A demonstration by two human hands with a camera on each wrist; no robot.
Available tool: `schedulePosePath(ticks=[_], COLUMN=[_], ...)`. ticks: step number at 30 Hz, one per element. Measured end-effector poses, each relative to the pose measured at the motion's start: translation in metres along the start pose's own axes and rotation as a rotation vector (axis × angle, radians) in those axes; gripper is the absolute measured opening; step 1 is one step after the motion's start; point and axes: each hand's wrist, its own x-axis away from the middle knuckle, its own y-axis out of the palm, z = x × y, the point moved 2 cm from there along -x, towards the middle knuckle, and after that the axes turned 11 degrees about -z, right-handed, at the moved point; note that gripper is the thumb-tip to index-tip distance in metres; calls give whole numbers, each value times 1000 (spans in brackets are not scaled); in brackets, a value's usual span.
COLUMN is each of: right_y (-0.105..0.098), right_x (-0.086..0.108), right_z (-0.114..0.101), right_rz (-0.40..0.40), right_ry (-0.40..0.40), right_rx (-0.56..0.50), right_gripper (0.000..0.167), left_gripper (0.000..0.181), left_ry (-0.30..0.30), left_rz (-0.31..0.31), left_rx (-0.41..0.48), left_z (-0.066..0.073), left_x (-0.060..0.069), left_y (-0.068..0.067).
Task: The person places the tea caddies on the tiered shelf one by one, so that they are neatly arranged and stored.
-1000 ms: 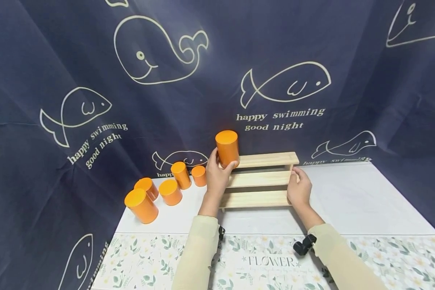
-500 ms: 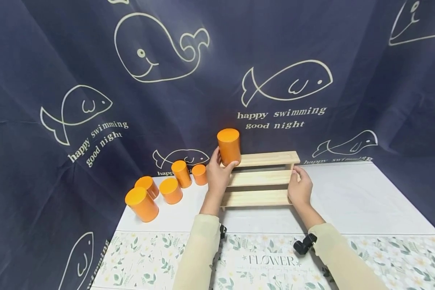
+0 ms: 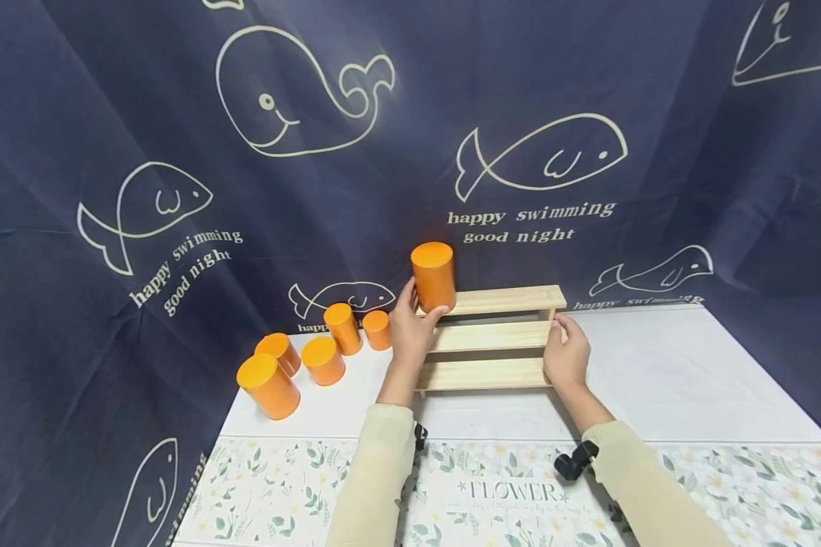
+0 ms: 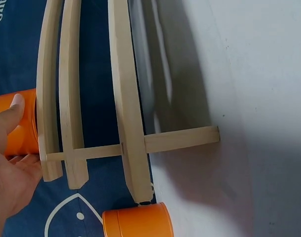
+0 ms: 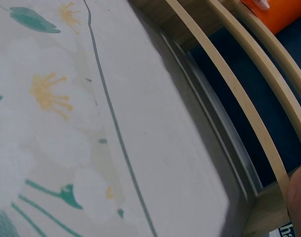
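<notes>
A large orange cylinder [image 3: 434, 279] stands upright at the left end of the top shelf of a three-tier wooden rack [image 3: 496, 336]. My left hand [image 3: 410, 330] grips its lower part, the thumb in front and fingers on the left side. In the left wrist view, the thumb lies across the cylinder [image 4: 28, 126] beside the rack's top slat [image 4: 50, 89]. At the rack's right end, my right hand [image 3: 566, 355] holds the side frame, with fingertips partly hidden behind it. Only a sliver of that hand [image 5: 299, 195] shows in the right wrist view.
Left of the rack stand several more orange cylinders of differing sizes, including a tall wide one [image 3: 270, 387], a short one [image 3: 323, 362] and a slim one [image 3: 343, 329]. A dark blue printed curtain [image 3: 356, 205] hangs behind the white table [image 3: 664, 372]. A flowered cloth [image 3: 746, 486] covers its front.
The large cylinder and my left hand have shifted very slightly right along the top shelf. My right hand keeps its place on the rack's right end.
</notes>
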Motion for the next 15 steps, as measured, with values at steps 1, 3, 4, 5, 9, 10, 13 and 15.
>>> schedulePosePath(ticks=[1,3,4,5,9,10,13,15], right_y=[0,-1,-1,-1,-1,-1,0,1], right_x=[0,-1,-1,-1,-1,0,1,1], right_z=[0,0,0,0,0,-1,-2,-3], right_rz=[0,1,4,6,5,4,-1,0], right_ry=[1,3,4,5,11,12,15,16], right_rx=[2,6,9,11,4,1,-6,-9], right_gripper=[38,38,38,38,38,38,38,38], left_gripper=[84,84,84,84,83,83,82,83], left_ry=[1,5,5,5,9,9,11,11], left_rz=[-4,-11,-14,-16,-6,-2,6,3], left_rx=[3,8,10,11,18,21,30,42], left_z=[0,0,0,0,-1,-1,-2,-3], left_x=[0,-1,-1,-1,-1,0,1,2], left_y=[0,0,1,1,2,2,1,0])
